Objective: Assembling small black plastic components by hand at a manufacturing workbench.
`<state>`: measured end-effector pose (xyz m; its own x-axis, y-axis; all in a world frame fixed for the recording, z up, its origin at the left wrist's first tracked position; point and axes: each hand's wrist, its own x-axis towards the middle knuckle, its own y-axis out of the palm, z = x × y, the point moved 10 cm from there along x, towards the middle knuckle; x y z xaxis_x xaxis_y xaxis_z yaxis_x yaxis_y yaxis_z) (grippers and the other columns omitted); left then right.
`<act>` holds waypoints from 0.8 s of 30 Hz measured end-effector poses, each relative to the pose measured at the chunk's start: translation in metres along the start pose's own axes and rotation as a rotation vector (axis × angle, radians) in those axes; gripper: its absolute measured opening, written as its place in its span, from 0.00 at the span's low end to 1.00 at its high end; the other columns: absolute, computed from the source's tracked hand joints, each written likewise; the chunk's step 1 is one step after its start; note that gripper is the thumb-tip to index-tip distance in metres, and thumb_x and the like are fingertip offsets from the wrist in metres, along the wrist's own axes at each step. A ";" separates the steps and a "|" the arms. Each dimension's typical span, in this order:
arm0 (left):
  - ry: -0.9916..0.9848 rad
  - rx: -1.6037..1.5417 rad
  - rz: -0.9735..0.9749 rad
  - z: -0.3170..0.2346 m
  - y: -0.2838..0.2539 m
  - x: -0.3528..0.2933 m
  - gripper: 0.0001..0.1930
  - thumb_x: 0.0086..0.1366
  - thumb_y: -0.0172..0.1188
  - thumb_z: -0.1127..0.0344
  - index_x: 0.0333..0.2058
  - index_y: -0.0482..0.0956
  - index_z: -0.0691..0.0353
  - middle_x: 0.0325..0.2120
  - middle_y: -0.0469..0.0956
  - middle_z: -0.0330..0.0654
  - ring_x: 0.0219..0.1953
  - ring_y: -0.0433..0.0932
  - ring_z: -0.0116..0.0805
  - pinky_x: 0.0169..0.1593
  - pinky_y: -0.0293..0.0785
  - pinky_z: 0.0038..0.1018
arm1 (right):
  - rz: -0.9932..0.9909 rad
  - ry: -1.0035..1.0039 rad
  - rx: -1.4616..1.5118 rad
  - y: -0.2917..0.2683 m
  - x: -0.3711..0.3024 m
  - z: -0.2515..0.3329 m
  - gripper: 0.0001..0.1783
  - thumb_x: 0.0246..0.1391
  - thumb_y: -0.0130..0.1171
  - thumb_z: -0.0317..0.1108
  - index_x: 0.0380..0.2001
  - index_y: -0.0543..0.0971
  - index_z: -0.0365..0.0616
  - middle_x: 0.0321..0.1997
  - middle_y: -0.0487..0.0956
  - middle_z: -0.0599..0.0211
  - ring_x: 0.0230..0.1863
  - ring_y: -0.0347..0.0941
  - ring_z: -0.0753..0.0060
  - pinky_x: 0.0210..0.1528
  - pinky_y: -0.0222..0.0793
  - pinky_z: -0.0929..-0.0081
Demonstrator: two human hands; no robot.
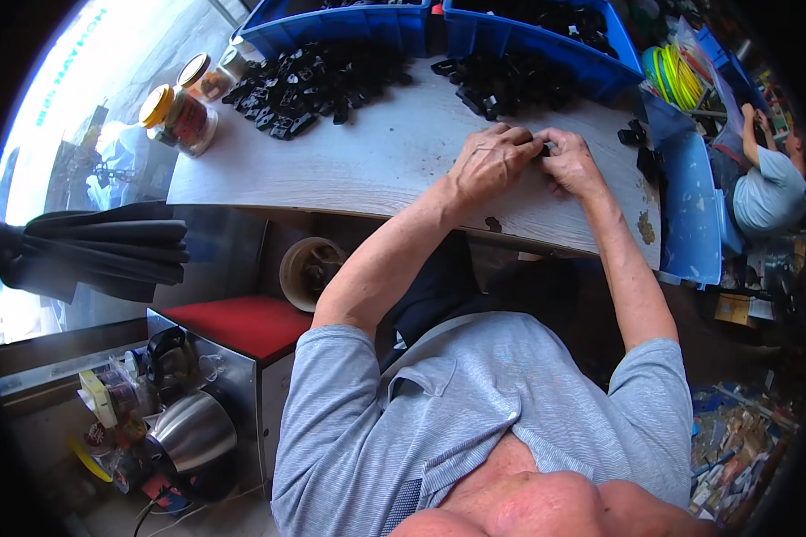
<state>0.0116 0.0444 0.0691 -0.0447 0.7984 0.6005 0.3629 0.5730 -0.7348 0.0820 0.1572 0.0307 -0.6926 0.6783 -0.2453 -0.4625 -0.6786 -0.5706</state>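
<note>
Both hands meet over the right half of a pale wood-grain table (pixel 376 152). My left hand (pixel 495 161) has its fingers closed and pressed against the right hand's fingertips. Between them a small black part (pixel 544 150) shows, mostly covered by the fingers. My right hand (pixel 571 163) pinches that black part from the other side, its fingers curled. Just beyond the hands lies a heap of small black parts (pixel 510 82). A larger heap of black parts (pixel 309 85) spreads over the table's far left.
Blue bins (pixel 340 29) with black parts stand along the far edge. Lidded jars (pixel 184 121) are at the left. A blue container (pixel 690 206) flanks the table's right end. A steel kettle (pixel 197 430) is low at left. Another person (pixel 766 183) sits at far right.
</note>
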 end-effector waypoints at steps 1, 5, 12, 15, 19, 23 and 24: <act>0.007 -0.006 0.001 -0.002 0.000 0.000 0.18 0.60 0.62 0.71 0.51 0.84 0.57 0.44 0.83 0.43 0.44 0.83 0.45 0.47 0.81 0.36 | 0.029 -0.005 0.018 0.002 0.002 -0.001 0.19 0.51 0.57 0.23 0.49 0.80 0.41 0.22 0.77 0.67 0.17 0.75 0.75 0.16 0.72 0.74; -0.051 0.042 0.073 -0.007 0.004 -0.005 0.19 0.63 0.60 0.69 0.53 0.82 0.57 0.48 0.82 0.42 0.50 0.80 0.45 0.50 0.79 0.38 | 0.038 -0.019 0.021 0.003 0.001 -0.004 0.18 0.52 0.59 0.25 0.48 0.81 0.41 0.22 0.77 0.67 0.17 0.74 0.75 0.17 0.72 0.74; -0.113 0.012 0.039 -0.008 -0.009 -0.016 0.19 0.66 0.57 0.70 0.55 0.80 0.59 0.52 0.81 0.44 0.54 0.77 0.48 0.55 0.77 0.39 | 0.099 -0.037 0.050 0.010 0.000 -0.003 0.18 0.51 0.62 0.27 0.47 0.80 0.41 0.20 0.75 0.69 0.15 0.71 0.76 0.16 0.68 0.75; -0.172 0.031 -0.223 0.015 -0.049 -0.030 0.19 0.61 0.58 0.76 0.51 0.82 0.59 0.50 0.81 0.46 0.52 0.78 0.49 0.56 0.76 0.40 | 0.050 -0.044 0.142 0.003 0.001 -0.015 0.20 0.50 0.67 0.30 0.47 0.79 0.40 0.17 0.73 0.71 0.14 0.69 0.78 0.14 0.66 0.76; -0.328 0.429 -0.358 0.091 -0.141 -0.071 0.20 0.57 0.56 0.80 0.47 0.85 0.55 0.48 0.82 0.45 0.48 0.79 0.50 0.53 0.77 0.40 | -0.009 0.037 0.370 -0.014 -0.007 -0.030 0.26 0.50 0.72 0.36 0.50 0.76 0.38 0.14 0.70 0.73 0.13 0.70 0.78 0.15 0.73 0.75; -0.521 0.636 -0.055 0.145 -0.153 -0.108 0.19 0.57 0.57 0.79 0.44 0.87 0.53 0.49 0.82 0.42 0.49 0.80 0.49 0.52 0.78 0.39 | -0.114 0.105 0.507 -0.036 -0.005 -0.046 0.27 0.51 0.72 0.36 0.52 0.75 0.38 0.13 0.69 0.74 0.14 0.72 0.75 0.19 0.79 0.72; -0.519 0.647 0.028 0.147 -0.147 -0.112 0.18 0.57 0.58 0.79 0.44 0.87 0.53 0.49 0.82 0.42 0.49 0.80 0.49 0.52 0.78 0.39 | -0.133 0.110 0.505 -0.045 -0.002 -0.051 0.27 0.51 0.72 0.36 0.52 0.75 0.38 0.13 0.69 0.74 0.14 0.72 0.75 0.19 0.79 0.72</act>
<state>-0.1739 -0.1019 0.0637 -0.5249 0.7069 0.4741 -0.2301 0.4183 -0.8787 0.1329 0.2006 0.0171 -0.5599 0.7752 -0.2926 -0.7702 -0.6171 -0.1613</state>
